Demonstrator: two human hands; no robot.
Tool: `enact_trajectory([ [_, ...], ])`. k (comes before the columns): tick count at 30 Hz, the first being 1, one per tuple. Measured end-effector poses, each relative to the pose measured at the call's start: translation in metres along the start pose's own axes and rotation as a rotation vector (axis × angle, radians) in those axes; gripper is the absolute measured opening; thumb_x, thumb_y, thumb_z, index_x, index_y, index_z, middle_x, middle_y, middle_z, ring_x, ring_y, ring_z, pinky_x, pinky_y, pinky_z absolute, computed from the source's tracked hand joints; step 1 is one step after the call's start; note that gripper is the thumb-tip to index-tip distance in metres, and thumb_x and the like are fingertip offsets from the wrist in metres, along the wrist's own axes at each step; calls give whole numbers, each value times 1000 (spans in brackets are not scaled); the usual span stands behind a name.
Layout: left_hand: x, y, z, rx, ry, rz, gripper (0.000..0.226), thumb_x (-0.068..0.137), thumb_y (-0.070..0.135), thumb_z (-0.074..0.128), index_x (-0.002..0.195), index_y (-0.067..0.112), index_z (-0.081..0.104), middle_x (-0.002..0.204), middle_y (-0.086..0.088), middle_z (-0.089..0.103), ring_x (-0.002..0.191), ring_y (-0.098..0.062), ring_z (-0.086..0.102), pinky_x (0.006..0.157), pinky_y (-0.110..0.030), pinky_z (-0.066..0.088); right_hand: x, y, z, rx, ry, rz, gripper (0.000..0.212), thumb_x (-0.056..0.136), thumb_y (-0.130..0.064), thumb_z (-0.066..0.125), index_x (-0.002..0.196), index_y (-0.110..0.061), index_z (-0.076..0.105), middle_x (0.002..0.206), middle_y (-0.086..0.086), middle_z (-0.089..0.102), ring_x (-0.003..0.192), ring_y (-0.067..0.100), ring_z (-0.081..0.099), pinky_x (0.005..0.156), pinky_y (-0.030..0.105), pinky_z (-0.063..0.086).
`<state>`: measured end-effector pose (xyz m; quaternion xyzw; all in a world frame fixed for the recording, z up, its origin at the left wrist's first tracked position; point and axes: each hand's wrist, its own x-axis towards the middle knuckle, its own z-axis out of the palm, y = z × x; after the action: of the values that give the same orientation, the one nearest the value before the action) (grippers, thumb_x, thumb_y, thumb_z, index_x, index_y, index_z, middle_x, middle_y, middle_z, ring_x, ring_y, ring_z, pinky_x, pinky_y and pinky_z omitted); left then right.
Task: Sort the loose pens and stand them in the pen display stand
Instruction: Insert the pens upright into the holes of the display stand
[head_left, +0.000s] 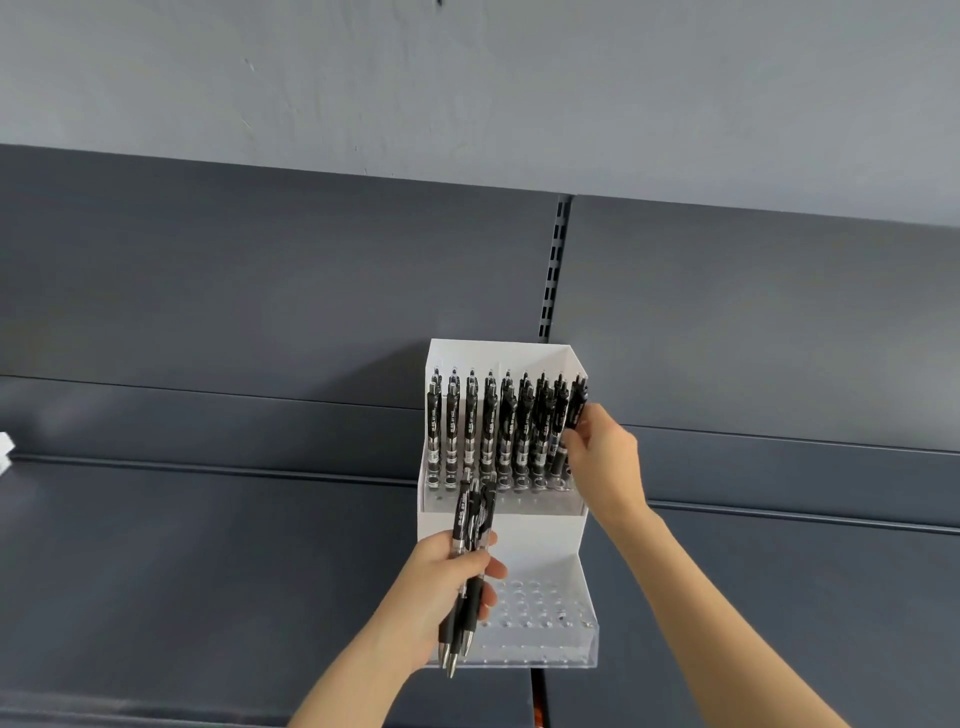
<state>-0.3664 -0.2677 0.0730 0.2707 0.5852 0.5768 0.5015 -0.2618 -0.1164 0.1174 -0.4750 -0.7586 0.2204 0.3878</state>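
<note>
A white two-tier pen display stand (540, 540) sits on a dark grey shelf. Its upper tier holds several black pens (488, 431) standing upright in rows. The clear lower tier (540, 608) shows rows of holes with no pens in them. My left hand (447, 577) grips a small bundle of black pens (470, 525), tips pointing down, in front of the stand's left side. My right hand (602, 447) pinches one black pen (576, 405) at the right end of the upper tier.
Dark grey shelf boards (208, 545) stretch left and right, with a slotted upright (553, 270) behind the stand. A white object (5, 449) pokes in at the left edge. A grey wall lies above.
</note>
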Motion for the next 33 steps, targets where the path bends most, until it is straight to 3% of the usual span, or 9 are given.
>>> enact_trajectory([
  [4,1,-1,-2,-6,-6,2,16,93,-1,49,105,1,60,77,-11,66,49,-16,55,45,-25,44,-5,6,12,-37,-16,63,18,94,-11,48,108,-1,52,96,11,62,87,30,57,68,33,43],
  [9,3,-1,-3,-11,-1,-2,16,92,0,51,104,2,61,82,-12,68,52,-18,57,48,-27,46,-5,12,19,-142,-35,94,21,95,-19,47,98,1,54,77,8,55,70,26,50,60,29,36],
  [13,5,0,-2,-32,2,10,15,92,-1,52,104,0,61,83,-12,71,54,-20,59,58,-32,48,-7,14,20,-143,-36,78,19,94,-18,48,98,0,54,85,12,61,72,25,51,62,30,39],
  [17,4,4,-4,-95,-12,15,14,89,-4,54,102,-4,60,80,-12,72,56,-21,62,59,-33,53,-14,11,13,34,9,121,25,92,-20,55,111,-3,54,96,7,63,81,18,51,70,27,38],
  [20,4,8,-6,-142,-26,18,14,87,-5,56,100,-5,61,81,-13,72,60,-22,66,56,-30,55,-41,8,6,210,98,123,11,88,-18,61,94,-8,59,80,-2,59,77,18,55,64,21,38],
  [23,4,9,-4,-151,-58,11,15,86,-5,58,100,-5,62,82,-15,72,63,-24,67,59,-30,56,-66,3,10,281,-114,114,19,87,-18,61,70,-9,64,58,-5,55,56,10,44,52,15,34],
  [27,5,9,4,-144,-85,-24,12,83,-6,61,95,-7,63,78,-15,71,62,-24,68,59,-29,57,-71,-5,14,378,-332,131,29,87,-21,62,60,-10,63,50,-6,43,48,5,34,49,14,29],
  [29,5,8,6,-138,-96,-36,10,83,-6,61,93,-8,63,75,-16,71,61,-23,69,57,-27,57,-70,-4,12,418,-361,175,32,86,-17,62,56,-12,56,52,-3,41,49,7,34,49,14,30],
  [33,9,5,7,-165,-96,-55,10,85,-4,60,94,-6,63,74,-17,70,65,-25,69,59,-29,57,-69,0,7,482,-401,243,22,89,-16,59,71,-3,58,69,9,44,65,15,41,59,23,34],
])
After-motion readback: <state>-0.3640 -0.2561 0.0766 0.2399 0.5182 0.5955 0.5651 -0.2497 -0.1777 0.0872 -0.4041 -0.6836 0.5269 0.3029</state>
